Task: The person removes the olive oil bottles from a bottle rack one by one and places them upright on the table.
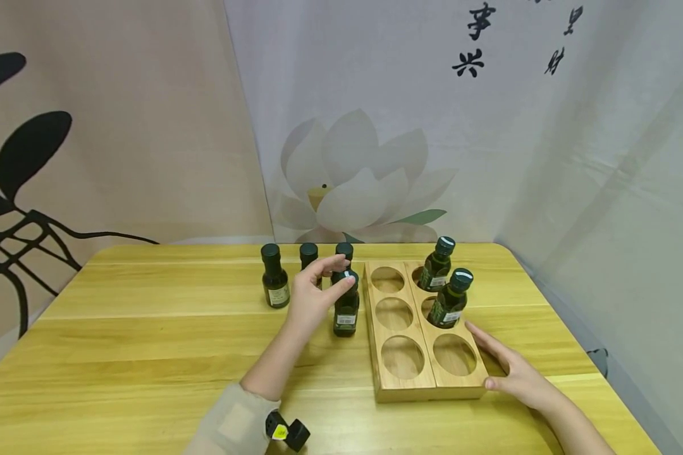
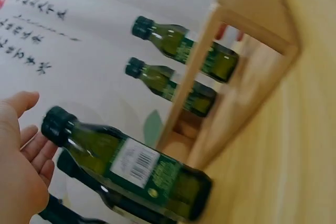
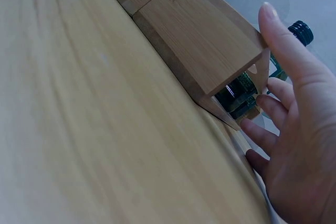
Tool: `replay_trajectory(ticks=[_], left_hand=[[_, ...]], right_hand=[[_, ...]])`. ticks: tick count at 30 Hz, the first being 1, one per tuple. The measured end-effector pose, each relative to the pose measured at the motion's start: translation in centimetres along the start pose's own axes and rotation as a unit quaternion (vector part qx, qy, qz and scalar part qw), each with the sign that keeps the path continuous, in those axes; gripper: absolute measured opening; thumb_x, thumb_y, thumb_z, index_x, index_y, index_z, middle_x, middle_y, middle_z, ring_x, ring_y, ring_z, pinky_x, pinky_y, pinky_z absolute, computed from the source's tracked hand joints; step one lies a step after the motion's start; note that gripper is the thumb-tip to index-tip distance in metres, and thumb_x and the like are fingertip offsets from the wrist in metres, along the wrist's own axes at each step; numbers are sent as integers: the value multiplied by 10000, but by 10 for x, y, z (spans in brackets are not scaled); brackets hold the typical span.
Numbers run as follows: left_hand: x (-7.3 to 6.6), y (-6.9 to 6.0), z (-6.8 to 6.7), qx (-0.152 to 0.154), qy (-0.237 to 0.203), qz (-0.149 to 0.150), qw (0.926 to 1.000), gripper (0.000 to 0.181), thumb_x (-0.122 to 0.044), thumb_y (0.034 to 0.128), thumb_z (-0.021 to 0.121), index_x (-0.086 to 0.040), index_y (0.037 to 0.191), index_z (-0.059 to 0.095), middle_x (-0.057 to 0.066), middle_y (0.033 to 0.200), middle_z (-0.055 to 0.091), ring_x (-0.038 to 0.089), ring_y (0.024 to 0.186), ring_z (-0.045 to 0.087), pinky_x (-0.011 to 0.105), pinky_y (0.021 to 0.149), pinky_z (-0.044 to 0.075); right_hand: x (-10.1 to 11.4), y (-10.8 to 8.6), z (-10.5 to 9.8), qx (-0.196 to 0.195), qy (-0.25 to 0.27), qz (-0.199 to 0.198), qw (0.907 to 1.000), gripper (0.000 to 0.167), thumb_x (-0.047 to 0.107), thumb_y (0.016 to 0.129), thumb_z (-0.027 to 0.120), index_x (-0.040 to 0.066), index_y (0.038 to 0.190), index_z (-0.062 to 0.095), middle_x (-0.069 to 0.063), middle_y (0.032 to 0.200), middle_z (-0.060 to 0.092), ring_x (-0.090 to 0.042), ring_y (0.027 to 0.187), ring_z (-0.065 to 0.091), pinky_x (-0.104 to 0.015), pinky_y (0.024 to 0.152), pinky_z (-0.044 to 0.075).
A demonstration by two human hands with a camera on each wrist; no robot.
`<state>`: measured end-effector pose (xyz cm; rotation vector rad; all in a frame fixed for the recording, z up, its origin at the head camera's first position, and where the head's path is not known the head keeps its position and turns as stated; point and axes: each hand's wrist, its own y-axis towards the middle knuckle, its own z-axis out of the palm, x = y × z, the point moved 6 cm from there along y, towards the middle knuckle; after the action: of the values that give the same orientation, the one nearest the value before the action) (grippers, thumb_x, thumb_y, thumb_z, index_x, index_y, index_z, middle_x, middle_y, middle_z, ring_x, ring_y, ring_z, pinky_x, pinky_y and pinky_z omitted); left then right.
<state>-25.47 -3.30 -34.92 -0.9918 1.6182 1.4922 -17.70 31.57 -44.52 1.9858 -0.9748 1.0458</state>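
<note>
A small dark green bottle [image 1: 346, 313] stands on the table just left of a wooden rack [image 1: 378, 373]. My left hand [image 1: 313, 291] is at its cap, thumb and fingers spread; in the left wrist view the bottle [image 2: 139, 163] stands in front of the fingers [image 2: 39, 148], with the thumb apart from the cap. Whether any finger touches it, I cannot tell. At the rack's near right corner rests my right hand [image 1: 518, 376], thumb by the corner and fingers loosely extended along the side. Two bottles, a nearer one [image 1: 449, 303] and a farther one [image 1: 435, 268], sit tilted-looking in the rack's right column.
Behind my left hand stand more bottles: one at the left [image 1: 276, 281], one partly hidden [image 1: 308, 254] and one close to the rack [image 1: 344, 250]. Round holes fill both rack columns. A printed cloth [image 1: 364, 189] hangs behind the wooden table [image 1: 119, 354].
</note>
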Motion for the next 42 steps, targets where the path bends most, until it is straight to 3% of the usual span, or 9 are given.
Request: replay_trajectory(ticks=[8, 15, 20, 22, 25, 30, 38, 42], left_hand=[[-31, 4, 16, -12, -141, 322, 9994, 351, -119, 832, 762, -77, 1170, 675, 40, 1089, 669, 169, 1035, 565, 434, 943, 407], [-58, 0, 47, 256, -454, 300, 9982, 347, -44, 816, 756, 0, 1148, 667, 113, 1089, 670, 249, 1037, 573, 429, 932, 404], [-66, -4, 71, 561, -726, 383, 9950, 358, -50, 809, 762, -12, 1152, 667, 72, 1091, 672, 204, 1033, 578, 398, 927, 427], [-60, -4, 82, 665, -800, 457, 9935, 371, -73, 812, 768, -38, 1167, 667, 49, 1108, 669, 169, 1037, 577, 374, 925, 431], [-58, -6, 98, 818, -757, 342, 9932, 383, -110, 826, 765, -65, 1192, 662, 27, 1115, 662, 151, 1052, 569, 368, 933, 418], [-41, -7, 125, 1074, -532, -123, 9927, 441, -233, 820, 783, -167, 1235, 650, -65, 1131, 642, 54, 1063, 545, 349, 950, 411], [-26, 1, 151, 1196, -372, -658, 9899, 457, -205, 836, 767, -144, 1267, 627, -58, 1166, 632, 138, 1105, 573, 280, 940, 425], [-21, 5, 161, 1295, -247, -806, 9880, 454, -201, 850, 753, -140, 1278, 615, -31, 1191, 624, 153, 1111, 567, 328, 941, 447]], right_hand=[[1, -1, -1, -21, 16, -111, 9999, 788, 402, 920, 634, 89, 1525, 237, -8, 1559, 243, -26, 1338, 304, -128, 1025, 222], [1, -1, 0, 7, -4, -99, 10000, 781, 401, 920, 634, 110, 1528, 240, -31, 1561, 235, -45, 1340, 310, -146, 1033, 223], [0, -1, 0, -7, -27, -91, 10000, 779, 402, 916, 638, 120, 1527, 245, -53, 1559, 239, -50, 1339, 316, -150, 1034, 222], [0, 0, 0, -13, -21, -88, 10000, 780, 401, 915, 640, 119, 1527, 247, -53, 1557, 245, -50, 1338, 318, -151, 1033, 225], [1, 0, 0, -2, 19, -89, 10000, 780, 393, 914, 644, 117, 1526, 249, -50, 1553, 256, -56, 1338, 322, -154, 1033, 231], [1, 1, 0, 61, 85, -55, 9999, 775, 377, 918, 645, 122, 1529, 243, -61, 1553, 256, -55, 1342, 315, -154, 1030, 236], [0, 1, -1, 69, 26, -14, 10000, 769, 378, 919, 643, 129, 1529, 246, -46, 1553, 259, -35, 1341, 302, -145, 1026, 235], [0, 1, -1, 82, 102, -85, 9999, 775, 377, 919, 644, 114, 1527, 243, -50, 1554, 257, -42, 1348, 296, -143, 1031, 229]])
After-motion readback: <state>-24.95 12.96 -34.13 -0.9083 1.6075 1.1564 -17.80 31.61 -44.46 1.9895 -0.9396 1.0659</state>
